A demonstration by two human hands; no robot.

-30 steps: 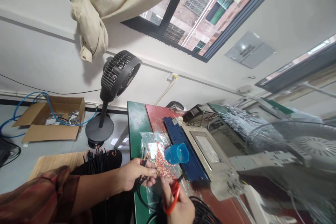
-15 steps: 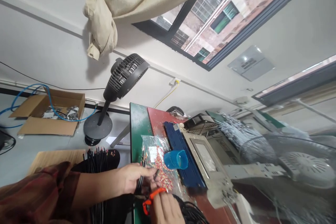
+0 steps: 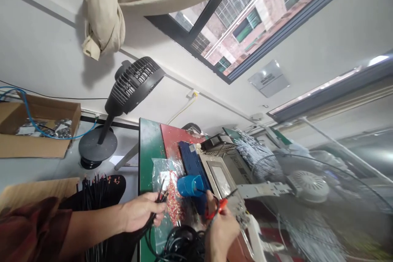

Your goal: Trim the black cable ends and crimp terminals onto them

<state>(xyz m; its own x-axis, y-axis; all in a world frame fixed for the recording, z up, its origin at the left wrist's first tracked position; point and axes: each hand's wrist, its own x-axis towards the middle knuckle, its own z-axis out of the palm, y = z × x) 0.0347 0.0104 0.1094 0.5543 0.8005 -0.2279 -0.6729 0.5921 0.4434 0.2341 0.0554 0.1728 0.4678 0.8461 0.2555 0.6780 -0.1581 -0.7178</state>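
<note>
My left hand (image 3: 143, 213) is closed around several black cables (image 3: 149, 229), whose stripped ends point up past the thumb. To its right, my right hand (image 3: 222, 227) grips an orange-handled hand tool (image 3: 218, 208), probably pliers; its jaws are hard to make out. Dark cable lengths show by the right fingers, but I cannot tell whether they are held. Between the hands lies a clear plastic bag (image 3: 158, 166) with many small red and white pieces (image 3: 175, 206) on it. A blue cup (image 3: 188, 185) lies tipped beside them. Below is a coil of black cable (image 3: 184, 239).
A beige machine (image 3: 215, 168) and a dark blue slotted panel (image 3: 188, 157) stand on the green and red table (image 3: 146, 139). A blurred fan (image 3: 307, 186) is at right. More black cables (image 3: 95, 196) are at left, near a floor fan (image 3: 133, 84) and a cardboard box (image 3: 39, 147).
My hands have moved apart: the right hand has gone right and up with the orange-handled tool, the left slightly left with its cables. The whole view has shifted, and the cable coil shows more.
</note>
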